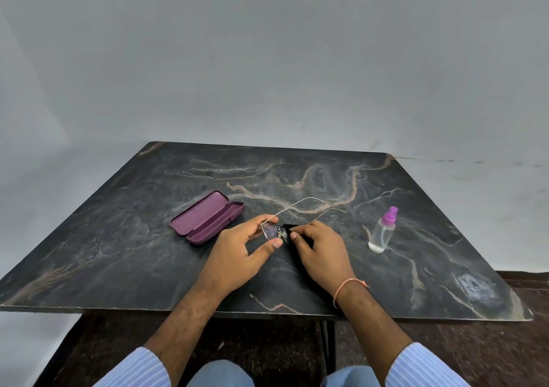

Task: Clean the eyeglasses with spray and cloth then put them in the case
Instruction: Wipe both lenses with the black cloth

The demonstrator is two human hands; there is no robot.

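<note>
Thin metal-framed eyeglasses (271,232) are held above the dark marble table (118,238), their arms unfolded and pointing away from me. My left hand (240,253) pinches the left lens rim between thumb and fingers. My right hand (320,250) grips a black cloth (300,242) wrapped over the right lens, which is hidden. An open purple glasses case (206,217) lies left of my hands. A clear spray bottle (381,232) with a pink nozzle stands on the right.
The table's front edge (178,309) runs close to my lap, with a black table leg (326,345) below it. A plain grey wall (267,60) rises behind the table. A whitish smudge (475,285) marks the right front corner.
</note>
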